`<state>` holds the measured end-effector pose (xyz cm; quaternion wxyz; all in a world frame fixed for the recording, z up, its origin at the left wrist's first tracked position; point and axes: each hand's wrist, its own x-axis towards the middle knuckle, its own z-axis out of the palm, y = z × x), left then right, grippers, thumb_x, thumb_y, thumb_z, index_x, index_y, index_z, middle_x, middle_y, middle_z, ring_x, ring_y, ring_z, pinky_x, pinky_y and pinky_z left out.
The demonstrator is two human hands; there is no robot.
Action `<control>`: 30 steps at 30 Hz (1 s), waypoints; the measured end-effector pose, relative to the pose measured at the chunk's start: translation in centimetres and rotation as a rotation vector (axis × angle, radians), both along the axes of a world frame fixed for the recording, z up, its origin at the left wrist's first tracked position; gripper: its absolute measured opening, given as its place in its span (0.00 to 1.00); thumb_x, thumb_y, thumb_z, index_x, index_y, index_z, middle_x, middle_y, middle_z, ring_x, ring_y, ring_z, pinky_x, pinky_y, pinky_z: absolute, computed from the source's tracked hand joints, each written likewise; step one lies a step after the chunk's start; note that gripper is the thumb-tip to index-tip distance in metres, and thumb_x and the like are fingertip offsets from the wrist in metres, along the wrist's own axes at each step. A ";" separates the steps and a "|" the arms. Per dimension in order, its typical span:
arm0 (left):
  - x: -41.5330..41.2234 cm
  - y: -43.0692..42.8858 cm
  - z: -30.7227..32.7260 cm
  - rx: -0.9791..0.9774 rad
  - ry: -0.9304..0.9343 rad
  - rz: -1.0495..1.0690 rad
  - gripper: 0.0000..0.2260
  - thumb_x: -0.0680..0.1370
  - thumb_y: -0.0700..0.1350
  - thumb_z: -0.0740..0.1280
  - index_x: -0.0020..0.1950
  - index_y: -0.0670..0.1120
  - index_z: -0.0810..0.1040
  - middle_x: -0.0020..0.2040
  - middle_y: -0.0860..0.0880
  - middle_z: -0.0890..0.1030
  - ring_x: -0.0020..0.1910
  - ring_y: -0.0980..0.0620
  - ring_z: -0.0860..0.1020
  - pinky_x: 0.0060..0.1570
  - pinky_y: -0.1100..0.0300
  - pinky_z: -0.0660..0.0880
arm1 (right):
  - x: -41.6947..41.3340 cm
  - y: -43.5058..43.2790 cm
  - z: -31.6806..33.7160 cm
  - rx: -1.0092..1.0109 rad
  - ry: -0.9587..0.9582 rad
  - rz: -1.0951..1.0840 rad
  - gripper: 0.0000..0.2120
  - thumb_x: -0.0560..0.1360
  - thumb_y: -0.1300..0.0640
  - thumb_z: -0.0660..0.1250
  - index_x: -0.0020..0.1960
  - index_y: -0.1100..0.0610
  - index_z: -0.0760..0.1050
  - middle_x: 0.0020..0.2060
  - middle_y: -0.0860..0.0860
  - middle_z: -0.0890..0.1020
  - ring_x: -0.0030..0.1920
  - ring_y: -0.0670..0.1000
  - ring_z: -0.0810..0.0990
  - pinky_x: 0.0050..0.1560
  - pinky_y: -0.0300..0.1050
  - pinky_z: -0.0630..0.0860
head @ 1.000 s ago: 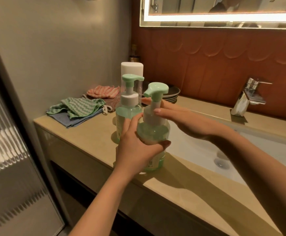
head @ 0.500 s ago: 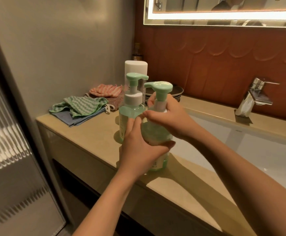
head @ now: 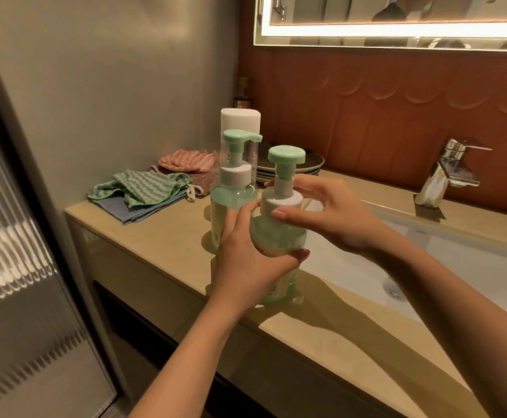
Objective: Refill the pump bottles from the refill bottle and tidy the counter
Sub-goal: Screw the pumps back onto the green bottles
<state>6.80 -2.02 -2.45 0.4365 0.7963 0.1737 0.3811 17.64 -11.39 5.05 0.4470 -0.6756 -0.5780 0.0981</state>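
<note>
The left hand (head: 246, 260) wraps the near translucent green plastic pump bottle (head: 279, 236) — the right hand (head: 330, 215) pinches its white collar (head: 280, 200).

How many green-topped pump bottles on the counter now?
2. The near pump bottle, at the counter's front edge, is gripped by left hand and right hand; the far pump bottle stands just behind-left. None looks hidden.
</note>
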 end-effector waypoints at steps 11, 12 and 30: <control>0.1 0.0 -0.1 0.005 -0.018 0.017 0.35 0.60 0.57 0.76 0.64 0.57 0.67 0.57 0.57 0.68 0.57 0.56 0.71 0.51 0.49 0.76 | -0.8 2.2 -0.3 0.071 -0.086 -0.265 0.20 0.61 0.46 0.77 0.44 0.49 0.70 0.41 0.46 0.78 0.44 0.47 0.77 0.45 0.50 0.78; 0.1 0.0 -0.1 0.011 -0.014 0.023 0.34 0.61 0.56 0.77 0.64 0.56 0.67 0.57 0.57 0.68 0.57 0.56 0.70 0.51 0.50 0.76 | -0.9 2.3 -0.4 0.071 -0.111 -0.300 0.21 0.60 0.44 0.76 0.45 0.52 0.71 0.41 0.48 0.78 0.44 0.50 0.77 0.46 0.54 0.78; 0.6 -0.1 -0.4 -0.062 -0.043 -0.010 0.36 0.57 0.60 0.73 0.62 0.61 0.63 0.60 0.60 0.71 0.60 0.56 0.72 0.52 0.45 0.76 | -1.1 3.9 -2.0 0.119 -0.143 -0.424 0.23 0.58 0.34 0.63 0.39 0.51 0.78 0.39 0.50 0.80 0.46 0.54 0.78 0.47 0.58 0.77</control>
